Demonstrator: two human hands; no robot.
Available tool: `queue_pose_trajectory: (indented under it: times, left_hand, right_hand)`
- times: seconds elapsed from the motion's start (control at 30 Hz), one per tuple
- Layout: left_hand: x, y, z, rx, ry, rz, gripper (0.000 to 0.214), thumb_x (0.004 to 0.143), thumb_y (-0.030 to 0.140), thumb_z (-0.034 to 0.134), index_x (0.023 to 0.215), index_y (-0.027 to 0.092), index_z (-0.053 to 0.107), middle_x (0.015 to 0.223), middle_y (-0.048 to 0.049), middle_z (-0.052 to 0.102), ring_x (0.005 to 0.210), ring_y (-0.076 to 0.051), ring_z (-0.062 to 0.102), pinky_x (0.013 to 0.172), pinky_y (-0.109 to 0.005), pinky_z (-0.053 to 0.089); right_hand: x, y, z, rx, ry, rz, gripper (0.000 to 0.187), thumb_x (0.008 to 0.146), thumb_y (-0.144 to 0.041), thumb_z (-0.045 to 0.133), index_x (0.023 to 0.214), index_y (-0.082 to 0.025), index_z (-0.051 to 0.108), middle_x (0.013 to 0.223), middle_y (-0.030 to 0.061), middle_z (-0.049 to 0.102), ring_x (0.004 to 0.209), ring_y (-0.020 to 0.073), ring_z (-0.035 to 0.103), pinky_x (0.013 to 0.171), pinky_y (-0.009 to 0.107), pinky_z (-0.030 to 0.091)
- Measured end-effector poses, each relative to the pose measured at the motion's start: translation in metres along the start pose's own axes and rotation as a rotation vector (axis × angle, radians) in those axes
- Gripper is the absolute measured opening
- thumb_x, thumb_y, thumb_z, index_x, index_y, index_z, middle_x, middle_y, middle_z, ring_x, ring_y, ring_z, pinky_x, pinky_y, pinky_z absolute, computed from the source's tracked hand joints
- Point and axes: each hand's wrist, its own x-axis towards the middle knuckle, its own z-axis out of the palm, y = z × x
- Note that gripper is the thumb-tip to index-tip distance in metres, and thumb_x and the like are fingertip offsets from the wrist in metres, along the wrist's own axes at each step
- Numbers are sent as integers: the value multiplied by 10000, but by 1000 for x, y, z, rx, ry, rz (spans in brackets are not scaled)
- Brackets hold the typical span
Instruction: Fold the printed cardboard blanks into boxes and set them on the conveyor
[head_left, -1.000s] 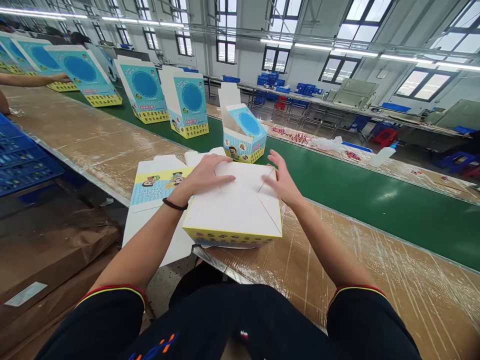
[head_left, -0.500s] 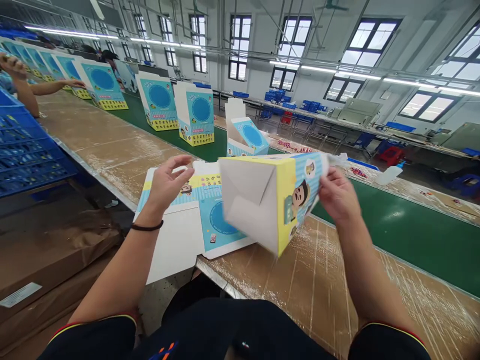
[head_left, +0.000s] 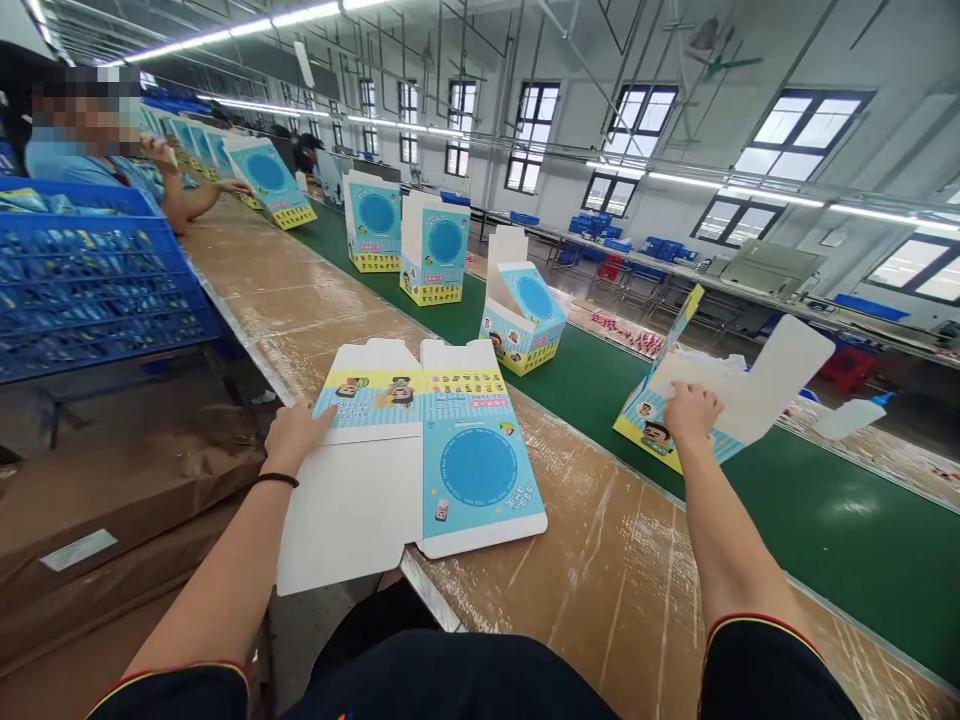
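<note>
An open carton (head_left: 727, 390) of thin card, smooth white inside and printed in blue and yellow outside, is at the right, over the near edge of a flat green belt (head_left: 825, 540). A broad rounded white flap juts out to its right. The right hand (head_left: 694, 410) lies against its white card, fingers bent; whether it grips or only presses cannot be told.

Nearer and to the left, an unfolded carton (head_left: 409, 460) lies flat: matte white on one panel, glossy blue on another, with a large round disc and small cartoon figures. The left hand (head_left: 296, 435) touches its left edge, partly curled; whether it pinches the card is unclear. The flat piece rests on a brown table (head_left: 592, 500) with a shiny, streaked surface, overhanging the metal-trimmed near edge.

Farther along the belt stand a carton with a slanting front panel (head_left: 529, 310) and two upright box-shaped ones, the closer of them (head_left: 435, 250) showing the same disc. At far left, a person in light blue (head_left: 82, 160) sits behind a latticed blue plastic crate (head_left: 150, 228) filled with small packets.
</note>
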Motion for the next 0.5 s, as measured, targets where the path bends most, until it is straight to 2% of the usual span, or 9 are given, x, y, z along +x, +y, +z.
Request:
queue_pose_trajectory:
  times: [0.1,0.17,0.23,0.3,0.37,0.5]
  left_hand:
    - [4,2,-2,154,-61,-66,491,729,680,609,856,212,688,1005,-194,717,1272,-562,584,932,-633,472]
    - [4,9,-3,243,-98,-103,528,778,629,562,980,173,737,1222,-279,703,1280,-553,601,959,-634,492]
    - [1,16,-4,277,-124,-109,587,798,600,546,1090,135,755,1331,-325,665,1299,-556,599,980,-641,500]
    - [-3,23,-2,281,-123,-109,635,808,580,550,1170,97,747,1377,-356,635,1309,-569,592,983,-659,504]
    - [-7,29,1,254,-100,-126,663,820,547,558,1224,47,721,1407,-389,603,1318,-578,580,987,-674,504]
    - [-15,37,10,157,-39,-156,656,837,498,583,1278,23,680,1442,-394,569,1380,-569,523,1053,-684,468]
  right_hand:
    - [13,-51,38,-13,16,230,590,1045,-626,309,1081,-252,765,979,213,724,1224,490,605,966,665,465]
    - [20,-99,75,85,-211,304,551,1044,-615,402,1077,-203,765,1103,202,753,1178,417,654,941,539,526]
    - [21,-144,112,187,-416,334,476,1043,-544,492,999,-160,770,1012,163,788,978,311,728,805,387,563]
    - [18,-179,138,267,-556,375,413,1029,-484,566,938,-134,768,943,150,799,854,264,742,724,319,552]
    - [13,-200,149,329,-610,420,375,1034,-427,570,979,-111,764,998,173,805,858,259,753,725,305,552]
    - [4,-214,147,452,-566,485,333,1016,-375,590,1138,-104,741,1273,205,755,1135,296,734,895,329,565]
